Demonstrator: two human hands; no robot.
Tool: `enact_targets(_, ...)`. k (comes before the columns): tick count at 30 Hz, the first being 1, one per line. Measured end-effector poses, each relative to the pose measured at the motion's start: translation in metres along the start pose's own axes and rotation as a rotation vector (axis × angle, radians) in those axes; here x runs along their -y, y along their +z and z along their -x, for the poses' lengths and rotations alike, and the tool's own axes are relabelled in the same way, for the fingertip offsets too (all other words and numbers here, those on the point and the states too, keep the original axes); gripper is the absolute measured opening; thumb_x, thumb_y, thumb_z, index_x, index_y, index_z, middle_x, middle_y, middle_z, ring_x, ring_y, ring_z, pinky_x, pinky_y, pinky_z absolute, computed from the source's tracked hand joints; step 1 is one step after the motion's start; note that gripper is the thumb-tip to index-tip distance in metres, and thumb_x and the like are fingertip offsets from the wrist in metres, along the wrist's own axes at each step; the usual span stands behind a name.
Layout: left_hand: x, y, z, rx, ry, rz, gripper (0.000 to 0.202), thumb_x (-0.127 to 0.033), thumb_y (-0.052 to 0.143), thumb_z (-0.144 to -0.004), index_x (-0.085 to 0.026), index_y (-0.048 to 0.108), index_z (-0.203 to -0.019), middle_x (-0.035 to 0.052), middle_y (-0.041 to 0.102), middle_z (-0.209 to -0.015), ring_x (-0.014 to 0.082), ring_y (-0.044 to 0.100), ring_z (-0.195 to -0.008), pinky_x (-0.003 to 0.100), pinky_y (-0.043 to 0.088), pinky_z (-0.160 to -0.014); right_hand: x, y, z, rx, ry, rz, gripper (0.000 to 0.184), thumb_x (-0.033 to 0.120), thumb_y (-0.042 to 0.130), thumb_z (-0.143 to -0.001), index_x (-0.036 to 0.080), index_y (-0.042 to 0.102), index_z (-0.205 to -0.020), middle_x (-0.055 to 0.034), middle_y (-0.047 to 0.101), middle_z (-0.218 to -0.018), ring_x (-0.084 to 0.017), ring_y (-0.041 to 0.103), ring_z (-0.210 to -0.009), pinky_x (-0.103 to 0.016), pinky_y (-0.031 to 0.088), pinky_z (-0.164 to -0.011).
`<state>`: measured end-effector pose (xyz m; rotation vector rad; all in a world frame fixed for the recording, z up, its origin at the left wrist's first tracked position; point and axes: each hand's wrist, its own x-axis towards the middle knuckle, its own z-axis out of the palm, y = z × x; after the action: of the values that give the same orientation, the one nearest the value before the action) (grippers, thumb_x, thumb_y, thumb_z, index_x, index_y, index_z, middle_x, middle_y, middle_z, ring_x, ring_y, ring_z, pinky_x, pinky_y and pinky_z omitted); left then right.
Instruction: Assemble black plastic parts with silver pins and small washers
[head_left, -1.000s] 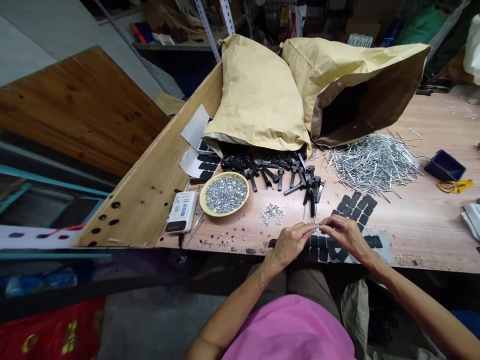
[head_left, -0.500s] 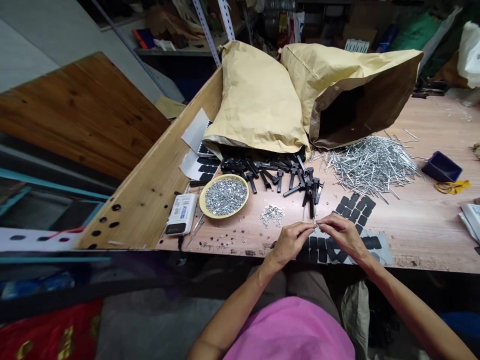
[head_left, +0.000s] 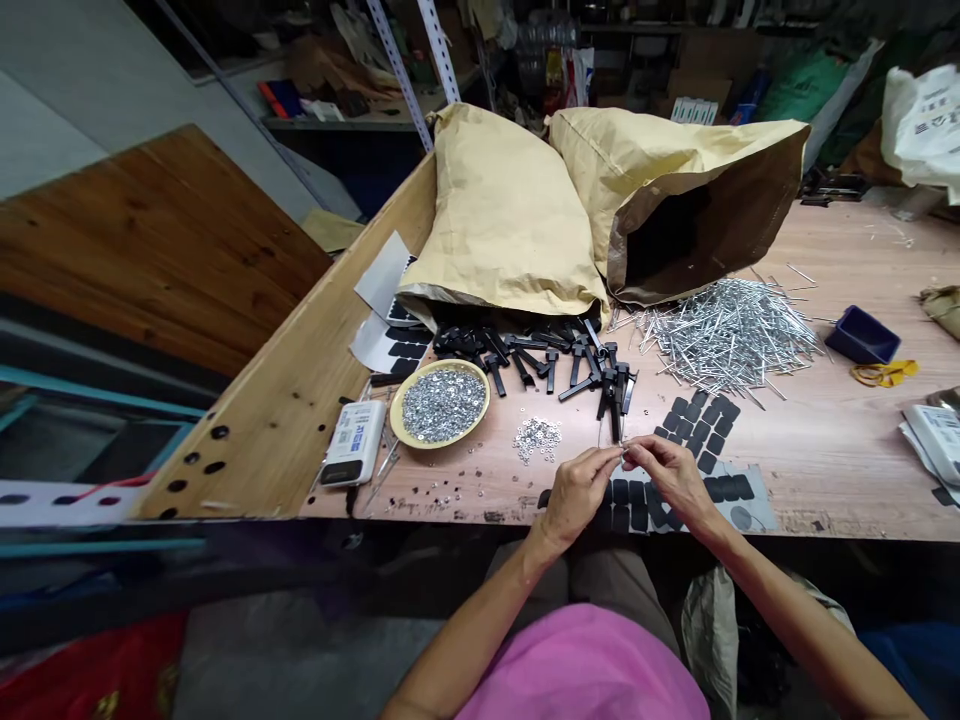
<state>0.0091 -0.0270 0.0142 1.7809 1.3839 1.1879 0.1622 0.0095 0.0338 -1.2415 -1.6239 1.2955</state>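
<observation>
My left hand [head_left: 576, 496] and my right hand [head_left: 669, 478] meet fingertip to fingertip above the table's front edge. Both are closed in a pinch, and whatever small thing is between the fingers is too tiny to name. Just beyond the fingertips lies a heap of black plastic parts [head_left: 615, 400], with thin metal pins sticking out of some. Under and beside my hands is a backing sheet [head_left: 759, 500] with black rounded pads [head_left: 701, 440] on and around it. Left of my hands is a small scatter of metal washers [head_left: 537, 438].
A yellow bowl [head_left: 397, 425] full of small metal washers stands left, beside a white power bank [head_left: 354, 443]. Two large paper sacks [head_left: 502, 210] lie at the back. Right of them are a pile of metal pins [head_left: 731, 335] and a dark blue tray [head_left: 862, 337]. A wooden board [head_left: 300, 390] edges the left side.
The view has shifted slightly, so the table's contents appear a little left and lower. My hands stay pinched together in the same place, with a small shift in the right fingers.
</observation>
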Motion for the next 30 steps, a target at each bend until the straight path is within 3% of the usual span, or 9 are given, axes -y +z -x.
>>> enact_targets(7, -0.003, 0.003, -0.006, 0.008, -0.047, 0.147, 0.022, -0.021, 0.053, -0.087, -0.021, 0.072, -0.099, 0.0061, 0.074, -0.094, 0.0180, 0.069, -0.086, 0.029, 0.055, -0.080, -0.004, -0.007, 0.000, -0.014, 0.069, -0.114, 0.036, 0.054, 0.065, -0.072, 0.019, 0.070, -0.078, -0.0022, 0.068, -0.072, -0.015, 0.063, -0.066, -0.029, 0.053, -0.066)
enact_targets(12, -0.006, 0.005, -0.006, 0.010, -0.073, 0.175, 0.021, -0.021, 0.054, -0.086, -0.021, 0.072, -0.099, 0.0061, 0.074, -0.098, 0.0192, 0.069, -0.090, 0.030, 0.055, -0.083, -0.005, -0.012, 0.000, -0.003, 0.000, -0.081, 0.031, 0.051, 0.065, -0.075, 0.020, 0.070, -0.078, -0.0013, 0.067, -0.069, -0.015, 0.063, -0.065, -0.028, 0.052, -0.065)
enact_targets(18, -0.006, 0.003, -0.005, 0.066, 0.034, 0.067, 0.024, -0.017, 0.052, -0.088, -0.022, 0.071, -0.102, 0.0058, 0.073, -0.100, 0.0183, 0.069, -0.091, 0.029, 0.055, -0.083, -0.002, -0.023, 0.001, 0.030, -0.138, 0.162, 0.021, 0.042, 0.063, -0.079, 0.022, 0.070, -0.079, -0.0031, 0.069, -0.074, -0.016, 0.064, -0.069, -0.029, 0.050, -0.066)
enact_targets(25, -0.001, 0.006, -0.004, 0.040, 0.248, -0.164, 0.025, -0.019, 0.045, -0.092, -0.016, 0.067, -0.105, 0.0082, 0.073, -0.090, 0.0177, 0.070, -0.078, 0.028, 0.058, -0.069, -0.011, -0.020, 0.007, 0.060, -0.043, 0.038, 0.027, 0.048, 0.058, -0.082, 0.021, 0.058, -0.078, 0.0004, 0.065, -0.065, -0.015, 0.063, -0.062, -0.027, 0.050, -0.063)
enact_targets(30, -0.001, 0.007, -0.007, 0.039, 0.208, -0.079, 0.023, -0.020, 0.047, -0.092, -0.019, 0.068, -0.100, 0.0057, 0.073, -0.090, 0.0160, 0.070, -0.080, 0.025, 0.057, -0.071, -0.013, -0.018, 0.009, 0.051, -0.006, -0.069, 0.030, 0.051, 0.058, -0.080, 0.021, 0.061, -0.081, -0.0007, 0.067, -0.069, -0.015, 0.065, -0.066, -0.030, 0.052, -0.068)
